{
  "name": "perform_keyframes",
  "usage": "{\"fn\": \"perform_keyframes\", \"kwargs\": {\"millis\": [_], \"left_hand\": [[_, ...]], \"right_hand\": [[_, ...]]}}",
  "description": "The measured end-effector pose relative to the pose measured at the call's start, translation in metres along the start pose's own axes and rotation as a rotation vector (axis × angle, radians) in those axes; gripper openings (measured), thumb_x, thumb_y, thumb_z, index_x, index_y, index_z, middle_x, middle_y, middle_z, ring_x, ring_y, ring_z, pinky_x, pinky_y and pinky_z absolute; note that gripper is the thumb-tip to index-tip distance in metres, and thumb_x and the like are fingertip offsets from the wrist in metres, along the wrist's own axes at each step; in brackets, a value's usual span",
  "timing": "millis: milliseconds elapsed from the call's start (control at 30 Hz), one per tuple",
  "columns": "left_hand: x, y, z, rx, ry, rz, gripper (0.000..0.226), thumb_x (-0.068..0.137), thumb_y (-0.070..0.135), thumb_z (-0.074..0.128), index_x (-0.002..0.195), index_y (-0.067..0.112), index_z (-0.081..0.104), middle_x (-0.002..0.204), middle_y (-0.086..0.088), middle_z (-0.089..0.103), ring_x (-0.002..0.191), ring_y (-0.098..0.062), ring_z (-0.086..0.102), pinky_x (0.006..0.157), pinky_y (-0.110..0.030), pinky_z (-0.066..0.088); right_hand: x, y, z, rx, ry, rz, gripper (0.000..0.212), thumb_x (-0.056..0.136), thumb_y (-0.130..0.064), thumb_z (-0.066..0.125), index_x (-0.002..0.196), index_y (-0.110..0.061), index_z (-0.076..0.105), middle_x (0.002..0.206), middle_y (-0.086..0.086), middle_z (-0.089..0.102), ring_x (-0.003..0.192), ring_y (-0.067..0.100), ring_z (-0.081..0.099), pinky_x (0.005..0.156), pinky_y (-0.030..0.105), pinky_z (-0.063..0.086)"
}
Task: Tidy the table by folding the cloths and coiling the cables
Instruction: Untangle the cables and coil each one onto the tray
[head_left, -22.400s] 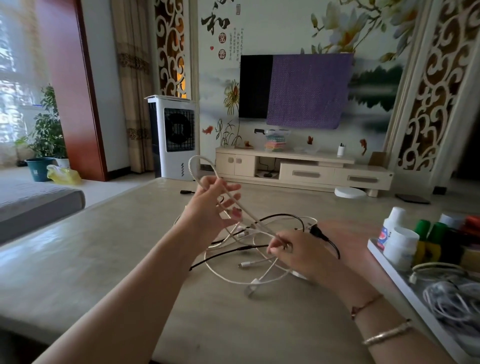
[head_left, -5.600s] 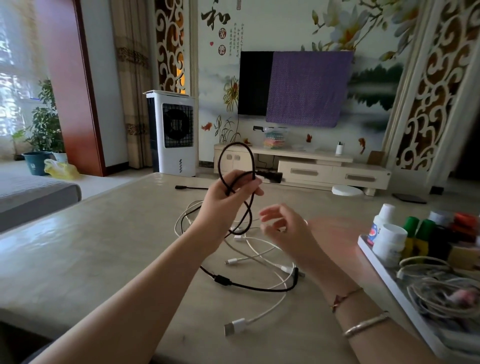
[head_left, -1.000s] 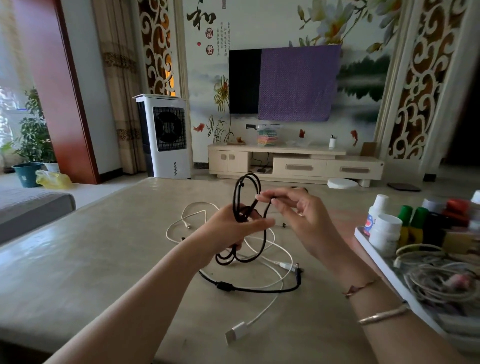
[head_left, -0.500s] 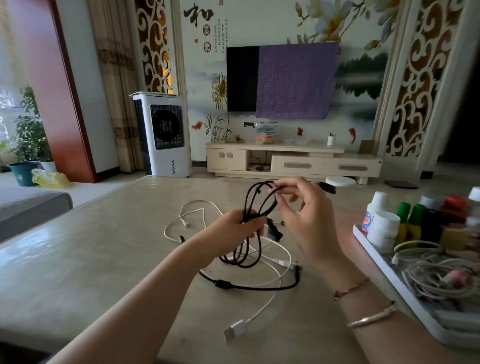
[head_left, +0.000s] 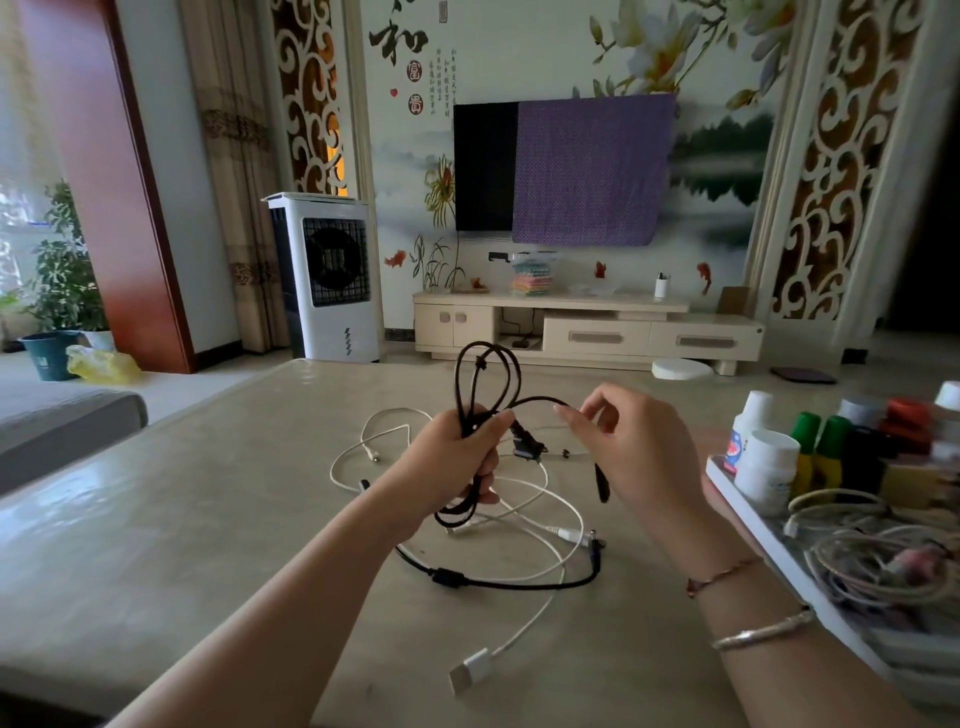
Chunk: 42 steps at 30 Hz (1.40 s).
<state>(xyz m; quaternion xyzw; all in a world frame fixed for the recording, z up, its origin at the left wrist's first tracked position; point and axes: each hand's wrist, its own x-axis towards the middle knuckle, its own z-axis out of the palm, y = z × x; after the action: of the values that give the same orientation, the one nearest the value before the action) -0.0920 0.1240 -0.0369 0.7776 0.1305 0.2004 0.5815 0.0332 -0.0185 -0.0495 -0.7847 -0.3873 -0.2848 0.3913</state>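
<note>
L hand (head_left: 457, 457) fist-grips the black cable (head_left: 485, 384) bundle mid-coil, loops standing twd 12 o'clock, above the counter (head_left: 156, 519). R hand (head_left: 639, 452) at its 3 o'clock pinches the free strand; tail plug hangs at 6. Next wrap prob. runs R→L. White cables (head_left: 545, 519) lie loose below.

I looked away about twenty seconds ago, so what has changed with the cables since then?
The left hand let go of the white cable and now grips a coiled black cable; the right hand pinches its free end. The white cables and the tray stayed put.
</note>
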Motion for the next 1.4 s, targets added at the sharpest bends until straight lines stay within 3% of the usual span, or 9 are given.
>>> {"fn": "perform_keyframes", "kwargs": {"millis": [133, 267, 367, 567, 667, 800, 933, 1267, 1400], "left_hand": [[0.002, -0.003, 0.002, 0.178, 0.095, 0.113, 0.030, 0.099, 0.030, 0.048, 0.073, 0.017, 0.050, 0.052, 0.005, 0.047, 0.044, -0.012, 0.049, 0.072, -0.048, 0.055], [-0.001, -0.001, 0.008, 0.078, -0.054, 0.114, 0.033, 0.096, 0.040, 0.050, 0.078, 0.012, 0.054, 0.056, 0.003, 0.051, 0.050, -0.014, 0.053, 0.070, -0.047, 0.055], [-0.005, 0.000, 0.011, 0.057, -0.165, 0.095, 0.040, 0.085, 0.050, 0.059, 0.087, 0.010, 0.062, 0.062, 0.005, 0.054, 0.059, -0.011, 0.055, 0.066, -0.030, 0.056], [-0.007, 0.000, 0.012, 0.038, -0.245, 0.054, 0.030, 0.095, 0.038, 0.056, 0.083, 0.011, 0.062, 0.068, 0.001, 0.063, 0.066, -0.014, 0.059, 0.074, -0.037, 0.050], [-0.008, 0.002, 0.011, 0.025, -0.222, 0.053, 0.024, 0.097, 0.026, 0.054, 0.081, 0.010, 0.060, 0.065, 0.000, 0.065, 0.066, -0.013, 0.065, 0.065, -0.024, 0.052], [-0.011, -0.001, 0.015, 0.216, -0.168, 0.067, 0.025, 0.098, 0.013, 0.049, 0.076, 0.009, 0.059, 0.053, 0.002, 0.063, 0.045, -0.006, 0.058, 0.051, -0.012, 0.044], [-0.008, -0.005, 0.017, 0.344, -0.091, 0.076, 0.027, 0.098, 0.013, 0.049, 0.072, 0.012, 0.058, 0.050, 0.002, 0.055, 0.040, -0.008, 0.053, 0.052, -0.017, 0.046], [0.000, -0.011, 0.020, 0.356, -0.017, -0.007, 0.031, 0.095, 0.015, 0.044, 0.064, 0.013, 0.046, 0.054, -0.002, 0.052, 0.044, -0.015, 0.049, 0.059, -0.030, 0.041], [-0.001, -0.010, 0.019, 0.301, -0.037, -0.023, 0.033, 0.094, 0.011, 0.044, 0.061, 0.012, 0.046, 0.052, 0.002, 0.050, 0.046, -0.015, 0.049, 0.060, -0.030, 0.041]], "right_hand": [[0.005, -0.010, -0.003, 0.566, -0.145, 0.158, 0.033, 0.087, -0.037, 0.067, 0.072, -0.009, 0.057, 0.049, -0.007, 0.052, 0.045, 0.004, 0.044, 0.046, 0.015, 0.038], [0.005, -0.017, -0.003, 0.838, -0.242, 0.307, 0.023, 0.090, -0.029, 0.065, 0.086, -0.007, 0.059, 0.050, -0.002, 0.058, 0.045, 0.009, 0.049, 0.046, 0.018, 0.041], [0.004, -0.020, -0.004, 0.841, -0.288, 0.314, 0.015, 0.092, -0.028, 0.062, 0.096, -0.014, 0.057, 0.061, 0.004, 0.069, 0.053, 0.013, 0.057, 0.052, 0.023, 0.046], [0.001, -0.024, -0.006, 0.816, -0.308, 0.238, 0.013, 0.092, -0.027, 0.061, 0.095, -0.016, 0.055, 0.065, 0.006, 0.071, 0.057, 0.021, 0.052, 0.054, 0.028, 0.043], [0.000, -0.025, -0.005, 0.714, -0.202, 0.163, 0.006, 0.092, -0.020, 0.060, 0.094, -0.018, 0.055, 0.072, 0.008, 0.067, 0.059, 0.021, 0.051, 0.057, 0.031, 0.044], [-0.004, -0.029, -0.004, 0.528, -0.006, -0.072, 0.007, 0.090, -0.023, 0.062, 0.095, -0.021, 0.058, 0.083, -0.009, 0.060, 0.077, 0.005, 0.056, 0.067, 0.015, 0.044], [-0.006, -0.036, 0.001, 0.432, 0.002, -0.199, 0.013, 0.085, -0.023, 0.070, 0.095, -0.021, 0.063, 0.090, -0.012, 0.063, 0.083, 0.009, 0.056, 0.072, 0.012, 0.039], [-0.013, -0.051, 0.001, 0.316, -0.009, -0.327, 0.008, 0.081, -0.005, 0.072, 0.088, -0.009, 0.071, 0.079, -0.004, 0.063, 0.081, 0.019, 0.057, 0.077, 0.045, 0.048], [-0.013, -0.052, 0.003, 0.298, -0.016, -0.351, 0.012, 0.079, -0.003, 0.073, 0.088, -0.011, 0.071, 0.080, -0.007, 0.062, 0.082, 0.017, 0.054, 0.079, 0.039, 0.047]]}}
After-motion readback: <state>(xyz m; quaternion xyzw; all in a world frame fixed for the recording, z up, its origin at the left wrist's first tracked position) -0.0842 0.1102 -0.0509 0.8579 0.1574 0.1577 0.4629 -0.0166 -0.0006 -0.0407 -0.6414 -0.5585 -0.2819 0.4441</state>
